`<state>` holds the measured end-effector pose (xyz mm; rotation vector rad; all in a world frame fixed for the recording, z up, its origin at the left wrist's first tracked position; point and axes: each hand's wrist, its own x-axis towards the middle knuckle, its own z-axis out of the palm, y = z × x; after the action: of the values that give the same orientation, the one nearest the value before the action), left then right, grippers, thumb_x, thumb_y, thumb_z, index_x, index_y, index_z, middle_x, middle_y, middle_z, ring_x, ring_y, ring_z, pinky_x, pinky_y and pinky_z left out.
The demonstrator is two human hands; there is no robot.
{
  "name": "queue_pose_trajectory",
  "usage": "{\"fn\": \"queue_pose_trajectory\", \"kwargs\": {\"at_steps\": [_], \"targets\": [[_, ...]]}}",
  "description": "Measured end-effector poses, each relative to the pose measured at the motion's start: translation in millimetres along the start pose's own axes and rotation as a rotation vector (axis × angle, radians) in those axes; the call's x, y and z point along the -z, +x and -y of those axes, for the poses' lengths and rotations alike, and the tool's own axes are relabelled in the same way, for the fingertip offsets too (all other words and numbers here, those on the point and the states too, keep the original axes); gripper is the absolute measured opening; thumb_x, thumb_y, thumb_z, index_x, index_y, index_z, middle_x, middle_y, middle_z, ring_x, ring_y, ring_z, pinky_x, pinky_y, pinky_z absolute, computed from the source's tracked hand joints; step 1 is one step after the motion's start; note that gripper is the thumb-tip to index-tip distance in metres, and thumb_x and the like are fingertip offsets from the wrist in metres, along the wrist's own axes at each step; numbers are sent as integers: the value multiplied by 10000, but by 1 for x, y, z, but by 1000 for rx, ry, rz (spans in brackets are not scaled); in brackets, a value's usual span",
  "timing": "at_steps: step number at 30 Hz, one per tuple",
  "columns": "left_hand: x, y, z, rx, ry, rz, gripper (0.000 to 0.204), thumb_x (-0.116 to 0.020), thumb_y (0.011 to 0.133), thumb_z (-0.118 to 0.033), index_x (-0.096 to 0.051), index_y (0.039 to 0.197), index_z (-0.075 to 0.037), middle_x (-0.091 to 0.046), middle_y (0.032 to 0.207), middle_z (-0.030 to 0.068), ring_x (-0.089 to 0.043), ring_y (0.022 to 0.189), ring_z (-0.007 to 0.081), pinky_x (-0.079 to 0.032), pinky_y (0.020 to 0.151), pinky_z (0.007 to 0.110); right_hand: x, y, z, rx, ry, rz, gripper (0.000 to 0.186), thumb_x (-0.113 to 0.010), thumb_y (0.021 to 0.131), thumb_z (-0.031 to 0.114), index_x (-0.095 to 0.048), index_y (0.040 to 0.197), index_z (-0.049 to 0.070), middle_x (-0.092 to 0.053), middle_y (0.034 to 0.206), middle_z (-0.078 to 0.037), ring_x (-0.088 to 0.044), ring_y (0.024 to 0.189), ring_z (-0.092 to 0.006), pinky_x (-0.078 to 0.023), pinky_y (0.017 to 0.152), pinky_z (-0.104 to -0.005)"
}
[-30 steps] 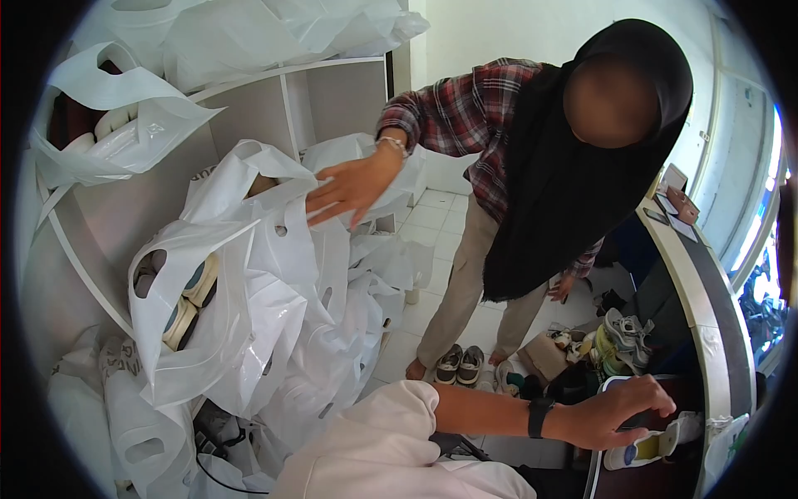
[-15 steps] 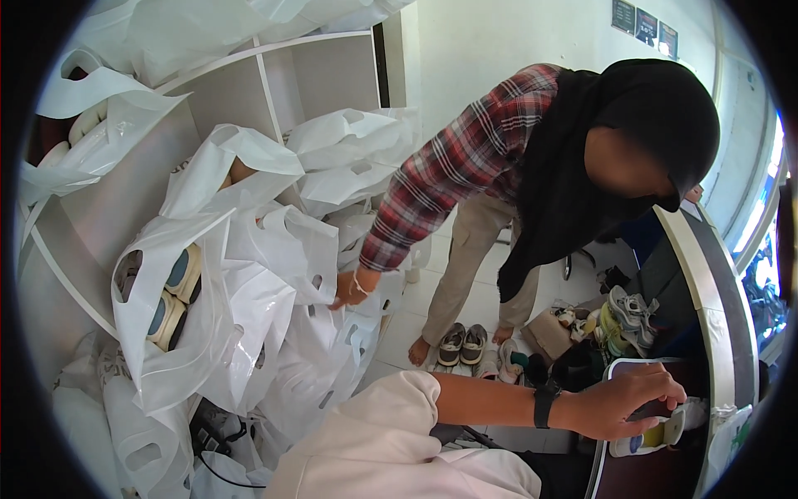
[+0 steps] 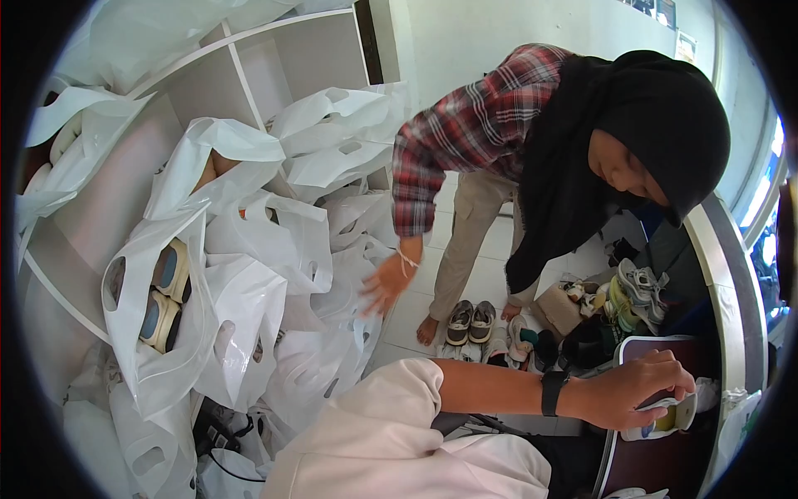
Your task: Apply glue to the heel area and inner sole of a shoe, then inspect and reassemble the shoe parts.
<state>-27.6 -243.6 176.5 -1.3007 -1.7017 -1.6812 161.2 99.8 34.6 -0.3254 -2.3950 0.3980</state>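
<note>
Our left hand (image 3: 625, 396) is curled, fingers bent, over a pale shoe (image 3: 667, 422) showing yellow inside, on the smooth maroon desk (image 3: 665, 467); we cannot tell whether it pinches the shoe. To our left, glossy, crumpled white plastic bags (image 3: 241, 303) with oval handle holes lie heaped.

Glossy, creased white plastic bags (image 3: 241, 303)
</note>
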Motion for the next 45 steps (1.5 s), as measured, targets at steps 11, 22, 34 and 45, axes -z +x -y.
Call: {"fn": "queue_pose_trajectory", "kwargs": {"at_steps": [11, 22, 34, 45], "targets": [[5, -5, 8, 11, -35, 80, 358, -622, 782, -29, -511, 1118, -85, -554, 968, 62, -503, 923, 284, -401, 842, 404, 3, 4, 8, -83, -74, 54, 700, -733, 833, 268, -425, 1380, -41, -456, 1377, -269, -440, 1272, -389, -325, 1082, -428], [78, -110, 24, 971, -115, 856, 549, -652, 894, -338, -458, 1338, -80, -567, 1162, 83, -544, 1105, 242, -425, 972, 378, -11, 4, -37, -139, -135, 110, 679, -711, 857, 367, -453, 1393, 40, -448, 1383, -266, -455, 1249, -406, -397, 1016, -445], [106, -355, -91, 1592, -257, -434, 458, -499, 1000, -319, -457, 1368, -50, -556, 1309, 90, -489, 1244, 194, -363, 1052, 354, -12, 4, -41, -238, 52, 206, 744, -714, 862, 347, -374, 1438, 23, -404, 1393, -278, -442, 1249, -421, -377, 1024, -486], [100, -388, -114, 1668, -108, -459, 460, -507, 992, -346, -476, 1355, -66, -569, 1293, 82, -494, 1234, 178, -368, 1042, 332, -18, 2, -42, -332, 253, 128, 829, -738, 837, 386, -338, 1456, 8, -326, 1456, -284, -417, 1281, -414, -366, 1051, -468]]}}
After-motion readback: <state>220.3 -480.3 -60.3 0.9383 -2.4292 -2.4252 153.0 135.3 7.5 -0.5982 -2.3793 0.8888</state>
